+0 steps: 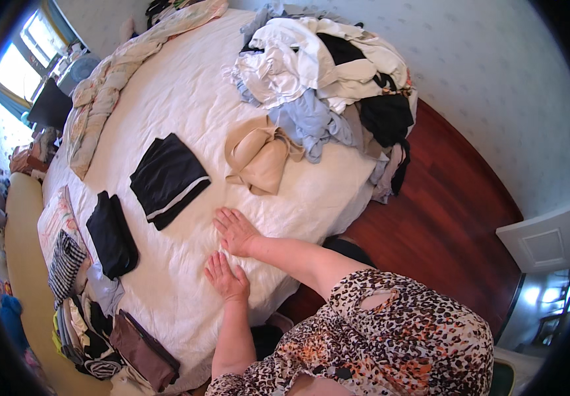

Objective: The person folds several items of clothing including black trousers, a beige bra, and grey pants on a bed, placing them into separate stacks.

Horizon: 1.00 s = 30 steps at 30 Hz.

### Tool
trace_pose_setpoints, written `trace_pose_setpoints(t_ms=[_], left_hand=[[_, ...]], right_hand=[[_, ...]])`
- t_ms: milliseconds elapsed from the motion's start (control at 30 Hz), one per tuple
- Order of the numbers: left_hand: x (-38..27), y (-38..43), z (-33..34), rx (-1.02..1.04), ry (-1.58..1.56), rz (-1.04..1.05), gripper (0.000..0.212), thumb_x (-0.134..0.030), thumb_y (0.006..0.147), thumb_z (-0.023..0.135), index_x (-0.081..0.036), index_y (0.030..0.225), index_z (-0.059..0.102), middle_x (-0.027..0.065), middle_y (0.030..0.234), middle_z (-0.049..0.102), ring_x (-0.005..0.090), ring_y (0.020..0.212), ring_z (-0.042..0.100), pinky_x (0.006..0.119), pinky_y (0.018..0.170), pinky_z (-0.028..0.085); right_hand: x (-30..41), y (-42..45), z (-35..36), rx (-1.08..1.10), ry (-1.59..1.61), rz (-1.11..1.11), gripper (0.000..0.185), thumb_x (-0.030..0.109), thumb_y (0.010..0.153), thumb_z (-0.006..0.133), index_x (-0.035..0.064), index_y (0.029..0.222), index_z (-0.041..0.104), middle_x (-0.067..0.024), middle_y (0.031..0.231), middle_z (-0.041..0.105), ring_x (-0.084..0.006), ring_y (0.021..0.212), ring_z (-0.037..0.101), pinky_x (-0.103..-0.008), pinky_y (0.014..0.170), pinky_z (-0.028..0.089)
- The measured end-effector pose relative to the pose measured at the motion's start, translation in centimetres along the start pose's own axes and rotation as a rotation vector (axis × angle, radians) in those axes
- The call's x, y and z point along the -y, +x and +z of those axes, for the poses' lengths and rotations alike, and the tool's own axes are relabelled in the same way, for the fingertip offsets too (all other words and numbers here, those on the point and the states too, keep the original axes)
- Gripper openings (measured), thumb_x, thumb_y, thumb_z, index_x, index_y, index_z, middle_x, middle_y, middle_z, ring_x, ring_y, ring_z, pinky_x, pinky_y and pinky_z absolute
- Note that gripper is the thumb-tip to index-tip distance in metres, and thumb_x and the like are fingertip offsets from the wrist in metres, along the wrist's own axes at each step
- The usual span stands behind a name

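My left hand [228,283] lies palm down on the white bedsheet [181,302], fingers spread and holding nothing. Just above it in the view, my right hand [236,232] also rests flat and bare on the sheet. Past the fingertips is a folded black garment with a white stripe [170,179]. A second folded black garment [112,236] lies to its left, nearer the bed's edge. Beyond my right hand sits a crumpled beige garment [257,156], apart from my fingers.
A heap of loose white, blue and black clothes [309,64] covers the far right corner, partly hanging over the reddish wooden floor [443,198]. Folded clothes [87,331] and a brown folded stack [143,351] line the lower left edge. A rumpled quilt [101,94] runs along the far left.
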State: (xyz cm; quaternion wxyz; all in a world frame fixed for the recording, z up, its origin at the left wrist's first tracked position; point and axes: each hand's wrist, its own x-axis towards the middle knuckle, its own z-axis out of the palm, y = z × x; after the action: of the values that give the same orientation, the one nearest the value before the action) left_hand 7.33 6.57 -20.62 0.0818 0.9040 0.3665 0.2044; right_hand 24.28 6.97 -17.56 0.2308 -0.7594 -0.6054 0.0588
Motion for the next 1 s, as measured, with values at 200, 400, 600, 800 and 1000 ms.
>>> trace_pose_setpoints(t_ms=[200,400,600,800,1000], left_hand=[[-1.4,0.4,0.3,-0.002,-0.007,-0.008,0.052,-0.026,0.084,0.049,-0.002,0.131,0.046,0.0157,0.14,0.042,0.0342,0.134,0.033,0.051,0.113,0.015],[-0.7,0.5,0.0,0.014,-0.004,-0.079,0.058,-0.022,0.076,0.058,-0.004,0.13,0.047,0.0157,0.139,0.043,0.0332,0.133,0.034,0.052,0.113,0.016],[-0.1,1.1,-0.1,0.052,-0.048,-0.113,0.061,-0.029,0.078,0.061,-0.007,0.133,0.046,0.0123,0.14,0.042,0.0295,0.134,0.033,0.05,0.113,0.018],[-0.1,0.5,-0.7,0.009,-0.074,-0.118,0.057,-0.03,0.079,0.057,-0.007,0.131,0.048,0.0126,0.14,0.043,0.029,0.134,0.033,0.05,0.113,0.018],[-0.8,0.1,-0.9,-0.004,-0.09,-0.138,0.056,-0.031,0.082,0.055,-0.007,0.132,0.047,0.0117,0.141,0.042,0.0283,0.135,0.031,0.049,0.113,0.016]], right_hand=[[-0.7,-3.3,-3.7,0.288,0.0,-0.03,0.072,0.036,0.081,0.06,0.0036,0.14,0.036,-0.0159,0.151,0.023,-0.0304,0.141,0.015,-0.0462,0.115,0.01],[-3.2,-4.5,-7.7,0.59,0.28,-0.23,0.059,0.03,0.078,0.066,0.002,0.128,0.049,-0.0232,0.138,0.041,-0.0342,0.132,0.036,-0.0441,0.111,0.027],[-9.7,-0.4,-10.4,-0.323,0.049,-0.002,0.06,0.021,0.08,0.066,-0.0046,0.13,0.045,-0.0268,0.136,0.042,-0.0398,0.13,0.037,-0.044,0.111,0.026],[-14.5,1.1,-7.1,-0.239,-0.219,0.37,0.08,0.039,0.07,0.073,0.0095,0.137,0.038,-0.024,0.142,0.034,-0.0397,0.134,0.027,-0.05,0.109,0.024],[-18.3,0.5,-4.7,-0.338,-0.338,0.18,0.063,0.03,0.077,0.068,0.0084,0.131,0.044,-0.0241,0.14,0.037,-0.0407,0.131,0.033,-0.0502,0.106,0.029]])
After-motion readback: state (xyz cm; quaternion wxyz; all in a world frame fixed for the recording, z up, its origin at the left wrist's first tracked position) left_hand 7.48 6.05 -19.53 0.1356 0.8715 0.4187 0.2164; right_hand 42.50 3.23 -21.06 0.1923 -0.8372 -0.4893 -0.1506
